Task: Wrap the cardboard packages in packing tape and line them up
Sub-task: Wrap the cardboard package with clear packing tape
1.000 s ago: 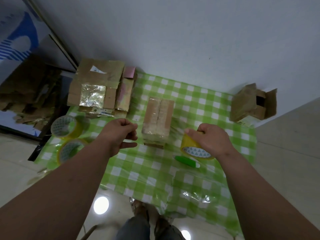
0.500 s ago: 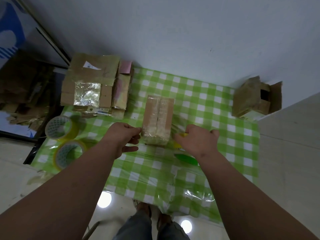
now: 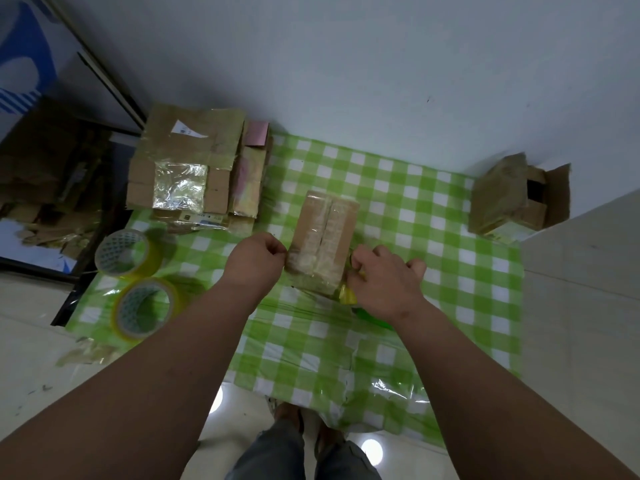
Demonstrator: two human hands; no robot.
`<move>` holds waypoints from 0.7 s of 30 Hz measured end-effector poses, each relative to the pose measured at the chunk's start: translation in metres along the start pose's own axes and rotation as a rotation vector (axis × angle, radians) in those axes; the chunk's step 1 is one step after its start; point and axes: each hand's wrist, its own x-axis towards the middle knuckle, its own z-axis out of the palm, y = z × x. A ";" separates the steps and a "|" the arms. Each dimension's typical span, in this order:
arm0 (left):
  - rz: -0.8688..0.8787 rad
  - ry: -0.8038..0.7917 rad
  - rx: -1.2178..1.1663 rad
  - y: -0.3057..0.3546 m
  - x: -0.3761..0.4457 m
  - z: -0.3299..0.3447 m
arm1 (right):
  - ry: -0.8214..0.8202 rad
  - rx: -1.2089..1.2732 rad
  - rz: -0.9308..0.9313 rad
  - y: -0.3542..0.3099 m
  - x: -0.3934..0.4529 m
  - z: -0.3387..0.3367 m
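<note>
Both hands have closed in on the tape-wrapped brown cardboard package (image 3: 322, 242) since a second ago, when the right one held the yellow roll of packing tape (image 3: 347, 294) out to the side over the cloth. Now the right hand (image 3: 384, 284) sits just beside the package's near right corner, fingers curled over the roll, of which only a yellow sliver shows beneath the knuckles. The left hand (image 3: 254, 263) is at the package's near left edge, fingers curled with the thumb and forefinger drawn together at the edge; they seem to pinch a strip of clear tape, though the film is too faint to be sure. The package lies flat near the middle of the green-and-white checked plastic tablecloth (image 3: 433, 244), its long side running away from the person.

A green object (image 3: 375, 318) lies partly hidden under the right wrist. Two more yellowish tape rolls (image 3: 128, 252) (image 3: 145, 308) rest on the cloth's left edge, near each other. Behind them, at the far left corner by the wall, stands a stack of taped flat cardboard packages (image 3: 187, 171), one with a shiny foil-like patch. At the far right corner sits an open brown cardboard box (image 3: 516, 195), well apart from the hands. Below the cloth's near edge the person's grey trouser legs (image 3: 301, 455) show against the pale floor.
</note>
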 end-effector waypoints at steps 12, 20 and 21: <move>0.086 -0.172 -0.102 -0.012 -0.017 -0.005 | -0.024 0.076 -0.128 0.005 -0.010 -0.015; 0.194 -0.125 0.010 -0.013 -0.015 0.001 | 0.145 -0.008 -0.071 -0.001 -0.014 -0.006; 0.213 -0.094 0.033 -0.013 -0.015 0.004 | 0.169 -0.019 -0.056 -0.003 -0.015 -0.004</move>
